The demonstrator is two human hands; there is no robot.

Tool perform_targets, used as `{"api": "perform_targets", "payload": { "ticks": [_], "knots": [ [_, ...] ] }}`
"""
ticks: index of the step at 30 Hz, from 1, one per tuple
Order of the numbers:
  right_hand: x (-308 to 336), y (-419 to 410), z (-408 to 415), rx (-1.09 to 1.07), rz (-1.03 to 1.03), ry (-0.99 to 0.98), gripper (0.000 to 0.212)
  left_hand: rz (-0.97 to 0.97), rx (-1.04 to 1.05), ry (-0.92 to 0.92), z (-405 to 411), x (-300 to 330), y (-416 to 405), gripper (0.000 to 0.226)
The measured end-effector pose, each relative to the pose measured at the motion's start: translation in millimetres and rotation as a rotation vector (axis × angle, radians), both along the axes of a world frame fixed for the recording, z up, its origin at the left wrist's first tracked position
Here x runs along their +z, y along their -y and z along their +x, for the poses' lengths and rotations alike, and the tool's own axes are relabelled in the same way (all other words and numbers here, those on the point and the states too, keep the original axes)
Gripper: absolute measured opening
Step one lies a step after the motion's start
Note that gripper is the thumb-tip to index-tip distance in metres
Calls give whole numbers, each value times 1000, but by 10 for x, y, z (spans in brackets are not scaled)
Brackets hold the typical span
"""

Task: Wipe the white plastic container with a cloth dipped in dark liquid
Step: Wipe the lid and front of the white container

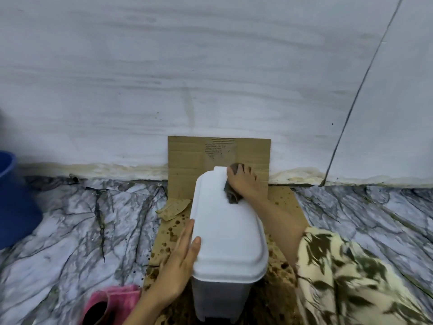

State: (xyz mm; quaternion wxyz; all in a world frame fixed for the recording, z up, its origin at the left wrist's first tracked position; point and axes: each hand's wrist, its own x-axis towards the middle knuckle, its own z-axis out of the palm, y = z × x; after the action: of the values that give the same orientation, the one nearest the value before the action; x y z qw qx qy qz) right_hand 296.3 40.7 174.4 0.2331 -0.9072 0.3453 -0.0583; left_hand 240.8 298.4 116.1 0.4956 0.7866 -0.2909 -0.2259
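White plastic container [228, 233] stands upright on a sheet of cardboard [284, 202] spotted with dark brown stains, its lid facing the head camera and its far end close to the wall [164, 78]. The cardboard runs from the marble-patterned floor [70, 231] up against the base of that wall.

The person's left hand [179, 259] lies flat against the near left side of the lid, fingers straight and together, thumb resting on the lid's edge. The right hand [246, 184] reaches to the far right corner of the lid and presses a dark, wet-looking cloth [230, 191] onto it, the fingers curled over the cloth and holding it against the plastic. The right arm wears a cream sleeve [351, 277] with a dark leaf print.

A blue bucket [11, 198] sits at the left edge of the view, and a pink object [112, 303] lies on the floor near the left wrist.
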Motion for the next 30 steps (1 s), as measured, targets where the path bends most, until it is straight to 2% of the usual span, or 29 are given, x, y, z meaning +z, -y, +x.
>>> {"api": "perform_targets", "payload": {
  "ticks": [2, 4, 8, 10, 12, 13, 14, 16, 18, 20, 23, 24, 27, 30],
  "knots": [
    [-31, -85, 259, 120, -86, -32, 68, -8, -12, -10, 4, 0, -13, 75],
    [-23, -320, 303, 324, -155, -34, 62, -1, -13, -20, 12, 0, -18, 70],
    [1, -786, -253, 595, -148, 13, 53, 19, -44, -47, -62, 57, -53, 61],
    [18, -894, -617, 626, -67, 11, 55, 69, -18, -28, 38, 18, -28, 77],
    [94, -898, -857, 578, 162, 78, 52, 156, 138, -28, 275, -83, 56, 112],
    [161, -877, -923, 509, 283, 170, 50, 228, 193, -18, 349, -50, 113, 116],
    [210, -836, -947, 417, 379, 276, 48, 270, 240, 24, 338, 49, 168, 103],
    [266, -747, -939, 213, 555, 434, 53, 222, 264, 136, 207, 253, 350, 79],
    [239, -710, -896, 108, 669, 458, 61, 327, 174, 192, 74, 499, 605, 75],
    [172, -728, -865, 101, 607, 390, 64, 444, 154, 144, 242, 592, 897, 83],
    [76, -755, -910, 118, 346, 326, 56, 339, 139, 113, 815, 510, 1163, 108],
    [64, -744, -929, 121, 302, 327, 55, 278, 97, 76, 1000, 431, 1213, 109],
    [57, -667, -979, 112, 259, 314, 56, 148, 58, -68, 1211, 259, 1139, 91],
    [65, -518, -1076, 73, 235, 301, 57, 59, 64, -50, 671, 530, 856, 50]
  ]
}}
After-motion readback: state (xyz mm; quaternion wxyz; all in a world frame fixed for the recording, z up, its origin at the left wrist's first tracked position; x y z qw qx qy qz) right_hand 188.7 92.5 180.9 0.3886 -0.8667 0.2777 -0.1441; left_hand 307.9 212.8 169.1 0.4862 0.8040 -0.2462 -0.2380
